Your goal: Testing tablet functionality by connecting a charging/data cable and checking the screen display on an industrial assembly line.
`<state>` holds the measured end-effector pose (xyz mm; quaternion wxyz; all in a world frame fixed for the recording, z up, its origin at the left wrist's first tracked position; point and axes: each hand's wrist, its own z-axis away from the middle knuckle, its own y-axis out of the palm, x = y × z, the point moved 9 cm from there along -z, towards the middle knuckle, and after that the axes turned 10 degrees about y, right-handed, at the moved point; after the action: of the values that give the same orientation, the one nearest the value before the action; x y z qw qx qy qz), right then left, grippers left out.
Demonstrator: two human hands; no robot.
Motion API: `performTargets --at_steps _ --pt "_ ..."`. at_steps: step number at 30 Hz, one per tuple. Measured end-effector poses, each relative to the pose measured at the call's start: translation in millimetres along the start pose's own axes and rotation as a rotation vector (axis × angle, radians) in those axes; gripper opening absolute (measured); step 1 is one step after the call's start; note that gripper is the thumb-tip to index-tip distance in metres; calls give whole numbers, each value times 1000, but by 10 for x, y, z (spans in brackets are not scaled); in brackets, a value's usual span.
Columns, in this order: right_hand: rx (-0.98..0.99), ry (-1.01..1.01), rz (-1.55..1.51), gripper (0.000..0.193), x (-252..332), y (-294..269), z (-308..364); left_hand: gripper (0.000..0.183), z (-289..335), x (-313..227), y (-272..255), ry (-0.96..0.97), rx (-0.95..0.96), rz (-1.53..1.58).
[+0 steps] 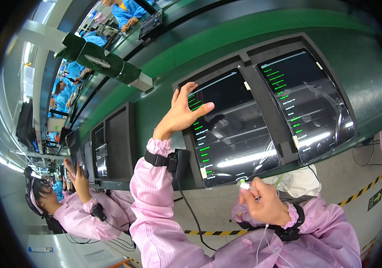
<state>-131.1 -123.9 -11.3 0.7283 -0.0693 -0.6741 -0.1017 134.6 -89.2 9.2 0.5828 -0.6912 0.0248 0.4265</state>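
Note:
My left hand (181, 115) is open, fingers spread, over the left edge of a black tablet (240, 129). I cannot tell whether its fingertips touch the screen. The tablet shows a list of green and white lines and lies under clear film in a dark foam tray (243, 56). A second tablet (309, 105) with a similar list lies in the right compartment. Just off the tray's near edge, my right hand (264, 203) pinches a white cable plug (243, 184) with a bright green tip. Thin white cable hangs around that hand.
The tray sits on a green workbench (159, 96). A post wrapped in dark green cloth (103, 62) rises at the back left. Another foam tray (121, 138) stands farther left, beside a co-worker in a pink smock (92, 214). A white pouch (300, 181) is near my right hand.

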Motion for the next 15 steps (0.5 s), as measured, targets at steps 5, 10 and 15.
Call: performTargets --at_steps 5,10,15 --pt "43 235 3 26 -149 -42 -29 98 5 6 -8 17 22 -26" --pt "15 127 143 20 32 -149 -51 107 7 -96 22 127 132 -58" --pt "-112 -6 281 17 227 -456 50 108 50 -125 47 100 205 -178"
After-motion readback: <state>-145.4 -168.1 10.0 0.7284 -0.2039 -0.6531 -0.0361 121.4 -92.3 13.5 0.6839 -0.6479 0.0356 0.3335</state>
